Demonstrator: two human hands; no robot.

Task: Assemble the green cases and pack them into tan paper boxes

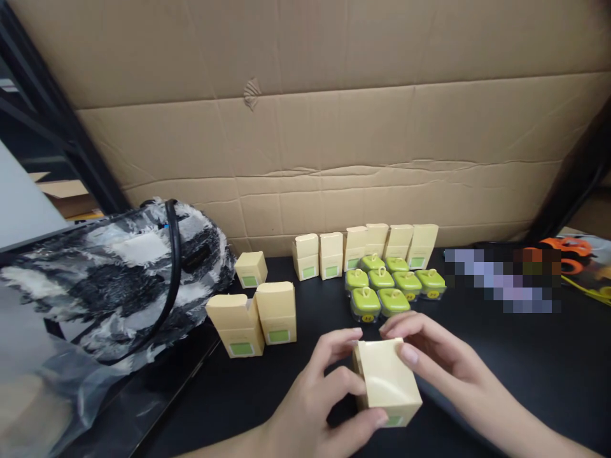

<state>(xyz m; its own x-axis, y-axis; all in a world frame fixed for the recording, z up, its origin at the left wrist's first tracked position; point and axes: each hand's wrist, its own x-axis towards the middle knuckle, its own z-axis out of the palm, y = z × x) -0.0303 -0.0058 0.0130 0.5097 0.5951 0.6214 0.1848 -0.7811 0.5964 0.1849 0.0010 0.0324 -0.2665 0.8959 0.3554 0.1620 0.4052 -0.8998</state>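
A small cream cardboard box (pixel 389 375) with a green label is between my two hands, low in the view and right of centre. My left hand (pixel 324 394) grips its left side, with the thumb at the lower front edge. The fingers of my right hand (pixel 429 356) touch the top right corner at the box's flap. Whether anything is inside the box is hidden. Just beyond stand several small clear containers with green lids (pixel 394 301), each lid with a little loop handle.
Several cream boxes with raised flaps (pixel 305 257) stand along the cardboard wall (pixel 334 140). Two more open boxes (pixel 277 315) and one closed box (pixel 251 270) are at left. A furry black-and-white bag (pixel 128 273) lies far left. Orange-handled scissors (pixel 568 247) lie at right.
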